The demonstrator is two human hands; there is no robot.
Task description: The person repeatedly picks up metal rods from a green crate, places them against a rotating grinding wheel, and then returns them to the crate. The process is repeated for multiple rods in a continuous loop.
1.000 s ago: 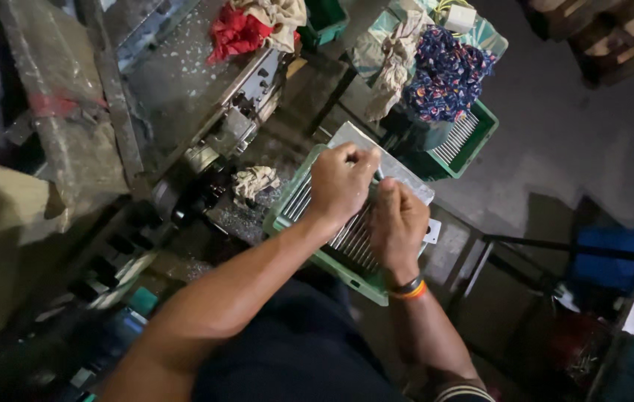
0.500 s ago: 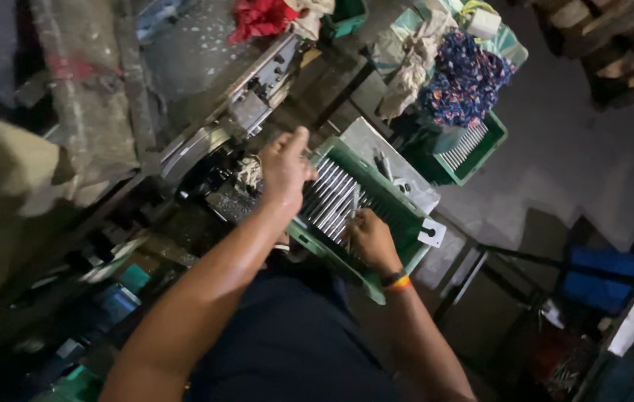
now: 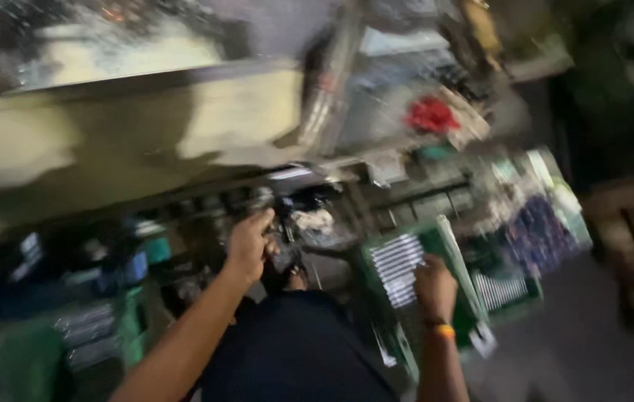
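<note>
The picture is blurred by head motion. My left hand [image 3: 248,242] reaches forward to the dark machine bench, its fingers curled at a small dark part near a pale rag [image 3: 312,220]; whether it grips anything I cannot tell. My right hand [image 3: 434,286], with an orange wristband, rests on the green crate [image 3: 443,246] beside rows of shiny metal pieces [image 3: 395,268]. Its fingers look closed over the crate's contents, but what they hold is hidden.
A second green crate [image 3: 510,290] with metal pieces stands to the right, under a blue-purple bundle [image 3: 539,234]. A red cloth [image 3: 430,115] lies on the bench farther back. A large beige machine body [image 3: 146,141] fills the left. Green bins [image 3: 71,335] sit low left.
The view swung left and tilted. My left hand left the green crate and moved to the machine bench. My right hand stayed on the crate.
</note>
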